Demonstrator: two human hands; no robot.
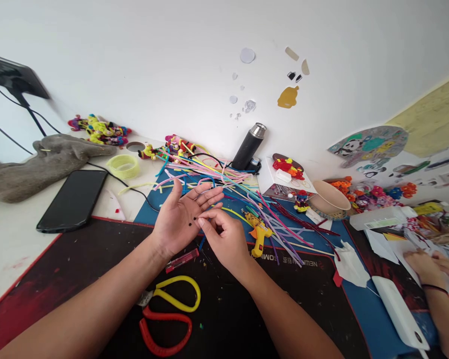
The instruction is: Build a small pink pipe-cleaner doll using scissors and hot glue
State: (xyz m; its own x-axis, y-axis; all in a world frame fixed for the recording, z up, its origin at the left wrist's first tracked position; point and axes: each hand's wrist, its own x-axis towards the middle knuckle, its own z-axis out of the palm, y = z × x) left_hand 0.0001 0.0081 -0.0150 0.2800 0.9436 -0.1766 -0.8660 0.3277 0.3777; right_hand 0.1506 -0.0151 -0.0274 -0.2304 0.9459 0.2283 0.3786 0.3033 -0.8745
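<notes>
My left hand (183,212) is open and palm up, its fingers stretched out. Tiny black pieces (190,224) lie on that palm. Over it, my right hand (224,237) is closed in a pinch, thumb and index fingertips touching the palm beside a black speck. Whatever sits between those fingertips is too small to make out. Below the hands lie scissors (177,294) with one yellow and one red handle, and a red screwdriver-like tool (182,261). A yellow hot glue gun (260,235) rests right of my right hand.
Many coloured pipe cleaners (224,174) spread behind my hands. A black thermos (249,147) stands by the wall. At left are a phone (73,199) and a yellow tape roll (122,166). At right, a co-worker's hands (426,267) work near a white device (398,311).
</notes>
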